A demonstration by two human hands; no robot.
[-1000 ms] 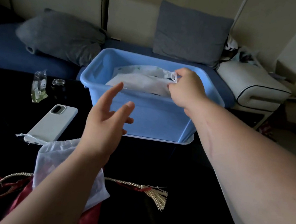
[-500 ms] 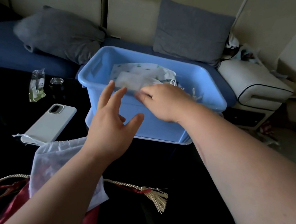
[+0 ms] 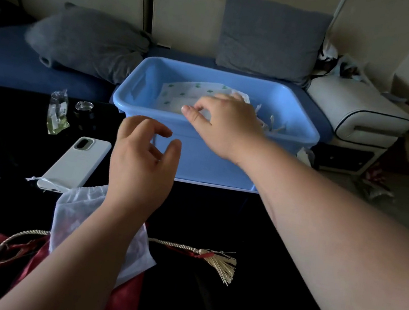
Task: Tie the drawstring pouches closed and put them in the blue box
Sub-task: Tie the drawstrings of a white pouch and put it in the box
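Judging from the patterned pouches (image 3: 188,94) in the blue box (image 3: 197,159) under our right hand (image 3: 224,123), whose curled fingers may or may not grip one, we are partway: a white pouch (image 3: 75,212) waits on the table (image 3: 214,222) beneath our empty, loosely open left hand (image 3: 141,164).

We see a blue box (image 3: 197,159) of smooth, faintly glossy plastic, holding white pouches (image 3: 180,94) of thin matt cloth printed in green. On the glossy black table (image 3: 214,222) lie a sheer white mesh pouch (image 3: 74,217), a phone (image 3: 77,162) in a matt white case, a crinkled clear plastic packet (image 3: 57,111), satiny red cloth (image 3: 123,302) and a twisted-cord tassel (image 3: 221,265).
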